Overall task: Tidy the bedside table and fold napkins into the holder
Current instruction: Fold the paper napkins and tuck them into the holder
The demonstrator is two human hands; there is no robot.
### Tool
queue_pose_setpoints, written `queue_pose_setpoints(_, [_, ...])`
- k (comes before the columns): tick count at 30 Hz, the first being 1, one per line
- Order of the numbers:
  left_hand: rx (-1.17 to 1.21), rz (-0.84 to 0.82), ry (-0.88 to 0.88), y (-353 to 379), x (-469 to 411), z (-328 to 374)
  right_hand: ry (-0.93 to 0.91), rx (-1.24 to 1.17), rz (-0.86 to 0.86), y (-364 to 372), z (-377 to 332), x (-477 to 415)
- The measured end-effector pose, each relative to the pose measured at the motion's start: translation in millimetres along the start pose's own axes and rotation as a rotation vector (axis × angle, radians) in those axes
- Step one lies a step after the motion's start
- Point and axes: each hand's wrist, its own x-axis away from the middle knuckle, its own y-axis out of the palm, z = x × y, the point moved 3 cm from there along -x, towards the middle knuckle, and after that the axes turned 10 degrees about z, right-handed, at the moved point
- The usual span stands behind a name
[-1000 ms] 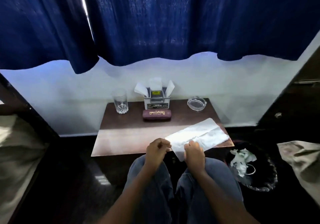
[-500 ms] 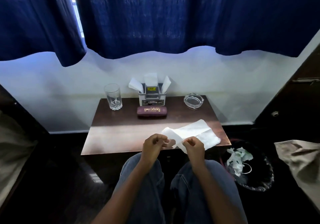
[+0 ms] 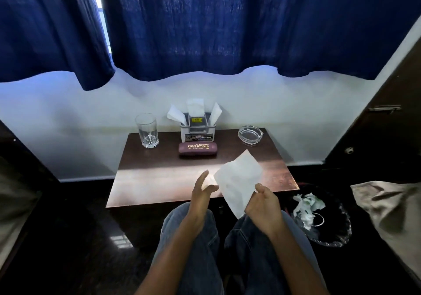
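Observation:
A white napkin (image 3: 237, 180), folded into a smaller sheet, is lifted above the front edge of the brown bedside table (image 3: 159, 180). My right hand (image 3: 262, 205) pinches its lower right edge. My left hand (image 3: 201, 191) is beside the napkin's left edge with fingers straight, holding nothing. At the back of the table stands the grey napkin holder (image 3: 197, 129) with three folded white napkins sticking up from it. A maroon spectacle case (image 3: 197, 149) lies in front of the holder.
An empty drinking glass (image 3: 147, 130) stands at the table's back left and a glass ashtray (image 3: 250, 134) at the back right. A dark waste bin (image 3: 319, 219) with crumpled paper sits on the floor to the right. Blue curtains hang above. My knees are under the table's front edge.
The napkin lay spread on the table with both hands pinching its near edge. It is now folded smaller and lifted by my right hand, and my left hand has let go.

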Motion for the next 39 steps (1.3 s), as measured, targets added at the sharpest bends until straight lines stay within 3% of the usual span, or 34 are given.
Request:
queue_pose_setpoints(3, [0.183,-0.104,-0.22,5.9,23.1,-16.1,0.003,-0.075,-0.107,-0.9,-3.2,6.5])
queue_pose_setpoints(6, [0.159,-0.177,-0.351,7.1,17.1,-33.7,0.065,-0.124,-0.044,-1.5,2.4,9.8])
queue_pose_setpoints(9, [0.166,-0.213,-0.356,10.6,7.1,-35.0,0.016,-0.067,0.022,-6.6,9.0,13.9])
queue_pose_setpoints(13, [0.259,-0.201,-0.357,9.5,6.0,-32.7,-0.006,-0.109,-0.101,4.4,6.9,20.1])
queue_pose_setpoints(20, [0.415,-0.241,-0.432,8.2,6.3,-31.4,0.013,-0.039,-0.079,-4.5,13.2,3.3])
queue_pose_setpoints(30, [0.359,-0.231,-0.391,2.1,3.9,-32.9,-0.101,0.255,0.161,-7.9,9.2,1.0])
queue_pose_setpoints(39, [0.394,-0.198,-0.414,-1.9,6.7,-26.2,-0.148,0.297,0.212,-4.7,5.8,-3.7])
